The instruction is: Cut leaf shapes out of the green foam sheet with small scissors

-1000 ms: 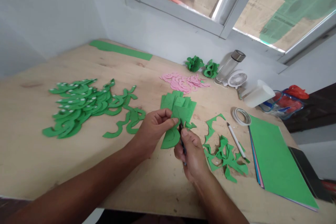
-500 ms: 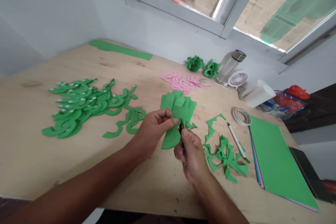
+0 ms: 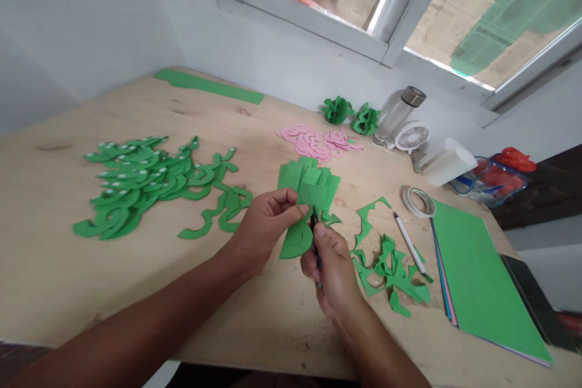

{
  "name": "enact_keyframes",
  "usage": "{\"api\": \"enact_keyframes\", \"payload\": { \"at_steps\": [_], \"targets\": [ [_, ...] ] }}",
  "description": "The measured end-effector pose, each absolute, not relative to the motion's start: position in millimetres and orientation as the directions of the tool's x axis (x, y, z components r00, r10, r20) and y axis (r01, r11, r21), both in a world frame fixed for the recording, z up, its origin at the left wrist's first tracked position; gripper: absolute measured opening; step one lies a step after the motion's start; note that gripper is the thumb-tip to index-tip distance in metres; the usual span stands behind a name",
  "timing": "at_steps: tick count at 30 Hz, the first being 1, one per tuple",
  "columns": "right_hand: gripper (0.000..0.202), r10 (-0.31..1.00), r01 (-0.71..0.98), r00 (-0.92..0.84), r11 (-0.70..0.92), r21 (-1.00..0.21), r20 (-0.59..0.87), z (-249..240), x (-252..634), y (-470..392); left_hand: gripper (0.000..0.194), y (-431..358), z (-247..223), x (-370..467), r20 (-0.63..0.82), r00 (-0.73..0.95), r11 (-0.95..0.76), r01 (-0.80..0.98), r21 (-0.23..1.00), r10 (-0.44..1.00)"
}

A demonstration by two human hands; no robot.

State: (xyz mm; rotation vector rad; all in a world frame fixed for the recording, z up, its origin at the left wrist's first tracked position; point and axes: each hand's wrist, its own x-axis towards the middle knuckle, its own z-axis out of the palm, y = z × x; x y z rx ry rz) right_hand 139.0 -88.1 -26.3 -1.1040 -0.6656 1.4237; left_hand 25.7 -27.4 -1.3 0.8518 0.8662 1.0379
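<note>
Left hand: the left hand (image 3: 268, 218) comes in over the bench (image 3: 54, 279), its grip pinching a green paper piece (image 3: 297, 242) between thumb and fingers.
Right hand: the right hand (image 3: 334, 257) has its grip wrapped round a slim dark cutting tool (image 3: 319, 264), largely hidden by the fingers, so its exact kind cannot be told.
Paper being held: between the two hands, near the middle of the bench, with a curved line drawn on it and a rounded lower edge; the tool's tip meets its right side.
Behind the hands: a fanned stack of green slips (image 3: 330, 188) lies just beyond the fingertips, and a heap of pink cut-outs (image 3: 313, 144) farther back.
Left side: green curved cut-outs (image 3: 140, 179) overlap in a wide pile, many bearing small white squares; a long green strip (image 3: 209, 86) lies along the back edge.
Right side: green scraps (image 3: 395, 273) are scattered near a white pen (image 3: 409, 244); beyond it a white tape roll (image 3: 417, 202) touches the corner of a pile of coloured sheets (image 3: 491, 279), green on top.
Back edge: two green paper ornaments (image 3: 337, 110), a clear bottle (image 3: 394, 118) with a metal cap, a small white fan (image 3: 411, 136) and a white cylinder (image 3: 448, 163).
</note>
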Motion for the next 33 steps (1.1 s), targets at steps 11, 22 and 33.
{"api": "enact_keyframes", "payload": {
  "at_steps": [11, 22, 33],
  "targets": [
    [0.062, 0.966, -0.425, 0.121, -0.159, -0.891, -0.230, -27.1, 136.6, -88.5, 0.031, -28.8, 1.1, 26.1, -0.182, 0.263, 0.271, -0.360, 0.892, 0.947],
    [0.062, 0.968, -0.407, 0.127, -0.150, -0.901, -0.218, -27.0, 136.7, -89.0, 0.030, -30.3, 3.6, 25.7, -0.195, 0.292, 0.298, -0.371, 0.880, 0.936],
    [0.063, 0.965, -0.328, 0.168, -0.138, -0.934, -0.202, -29.1, 136.7, -89.3, 0.029, -29.0, 6.5, 26.7, -0.186, 0.271, 0.291, -0.422, 0.859, 0.944]
  ]
}}
